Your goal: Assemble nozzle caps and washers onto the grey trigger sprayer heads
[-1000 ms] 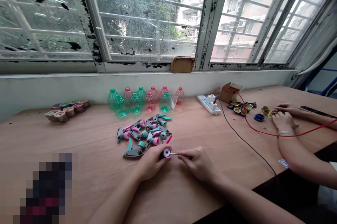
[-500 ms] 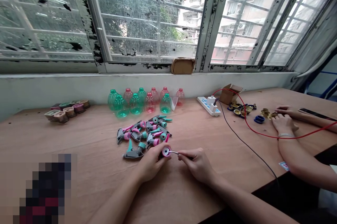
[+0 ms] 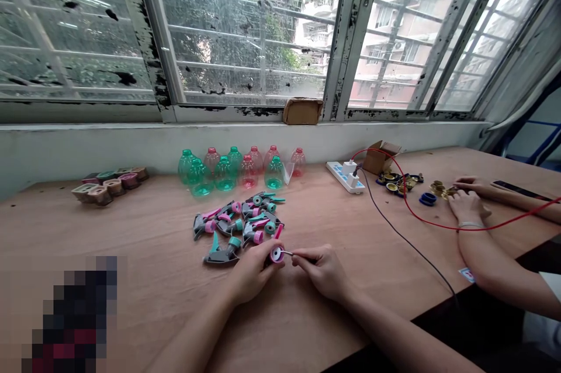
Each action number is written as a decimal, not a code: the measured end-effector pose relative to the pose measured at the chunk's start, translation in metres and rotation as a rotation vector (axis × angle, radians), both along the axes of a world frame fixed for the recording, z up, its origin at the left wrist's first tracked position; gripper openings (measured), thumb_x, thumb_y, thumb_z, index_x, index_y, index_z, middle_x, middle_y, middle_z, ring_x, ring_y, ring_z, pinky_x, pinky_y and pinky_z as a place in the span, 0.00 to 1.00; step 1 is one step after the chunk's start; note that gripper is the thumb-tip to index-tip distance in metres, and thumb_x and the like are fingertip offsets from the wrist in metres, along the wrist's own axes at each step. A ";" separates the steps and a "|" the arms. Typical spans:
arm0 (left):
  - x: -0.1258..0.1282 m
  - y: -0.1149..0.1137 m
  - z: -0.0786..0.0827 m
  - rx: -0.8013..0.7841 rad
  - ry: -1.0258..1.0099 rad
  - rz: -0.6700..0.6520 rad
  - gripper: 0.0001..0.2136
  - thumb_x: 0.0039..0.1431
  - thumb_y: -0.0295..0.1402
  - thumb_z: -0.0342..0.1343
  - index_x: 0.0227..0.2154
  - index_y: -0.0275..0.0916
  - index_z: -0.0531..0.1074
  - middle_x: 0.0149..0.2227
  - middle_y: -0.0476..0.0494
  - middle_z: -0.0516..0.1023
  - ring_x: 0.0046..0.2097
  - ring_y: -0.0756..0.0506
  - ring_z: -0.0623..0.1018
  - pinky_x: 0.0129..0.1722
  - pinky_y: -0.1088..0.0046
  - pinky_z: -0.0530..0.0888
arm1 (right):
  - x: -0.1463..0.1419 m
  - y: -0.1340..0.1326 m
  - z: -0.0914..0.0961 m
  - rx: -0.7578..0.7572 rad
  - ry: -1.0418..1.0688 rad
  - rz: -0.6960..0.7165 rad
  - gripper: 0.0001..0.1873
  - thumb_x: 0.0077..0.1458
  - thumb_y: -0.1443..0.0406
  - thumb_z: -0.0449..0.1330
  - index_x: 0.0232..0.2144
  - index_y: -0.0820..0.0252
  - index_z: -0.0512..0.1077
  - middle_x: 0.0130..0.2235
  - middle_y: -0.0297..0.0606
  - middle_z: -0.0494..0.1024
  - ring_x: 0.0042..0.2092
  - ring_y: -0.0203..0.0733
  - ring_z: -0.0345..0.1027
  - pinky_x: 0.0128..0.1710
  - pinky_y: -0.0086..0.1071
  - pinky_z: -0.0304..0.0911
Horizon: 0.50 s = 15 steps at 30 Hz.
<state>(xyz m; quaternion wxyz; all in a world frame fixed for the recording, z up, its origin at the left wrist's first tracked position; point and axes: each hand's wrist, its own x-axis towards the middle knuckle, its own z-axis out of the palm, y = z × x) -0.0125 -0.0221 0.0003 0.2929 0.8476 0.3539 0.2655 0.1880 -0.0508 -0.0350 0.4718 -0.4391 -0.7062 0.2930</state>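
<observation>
Head view: left hand (image 3: 253, 270) grips a pink spray nozzle (image 3: 276, 254); right hand (image 3: 323, 272) pinches a thin metal pin (image 3: 286, 252), lying crosswise between the hands, tip at the nozzle's face.

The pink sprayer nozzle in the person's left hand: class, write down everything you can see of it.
The pink sprayer nozzle is a small, round piece of glossy-looking plastic with a pink rim and a pale centre, its face turned toward the camera. The left hand grips it, and a thin metal pin held by the right hand meets its edge.
</observation>
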 end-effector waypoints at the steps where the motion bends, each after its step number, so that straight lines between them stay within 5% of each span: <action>1: 0.000 -0.001 0.000 0.000 -0.001 -0.002 0.09 0.59 0.32 0.51 0.41 0.40 0.69 0.37 0.48 0.75 0.38 0.47 0.73 0.39 0.74 0.67 | 0.000 0.001 0.000 -0.004 0.011 0.011 0.11 0.57 0.64 0.58 0.33 0.57 0.81 0.27 0.33 0.80 0.29 0.39 0.73 0.27 0.26 0.62; 15: -0.001 -0.001 0.000 0.000 -0.030 0.025 0.09 0.55 0.32 0.53 0.40 0.40 0.71 0.37 0.47 0.76 0.38 0.47 0.73 0.38 0.73 0.67 | 0.006 0.002 0.001 -0.030 0.035 0.060 0.11 0.55 0.61 0.60 0.38 0.57 0.80 0.34 0.39 0.82 0.35 0.44 0.75 0.35 0.31 0.68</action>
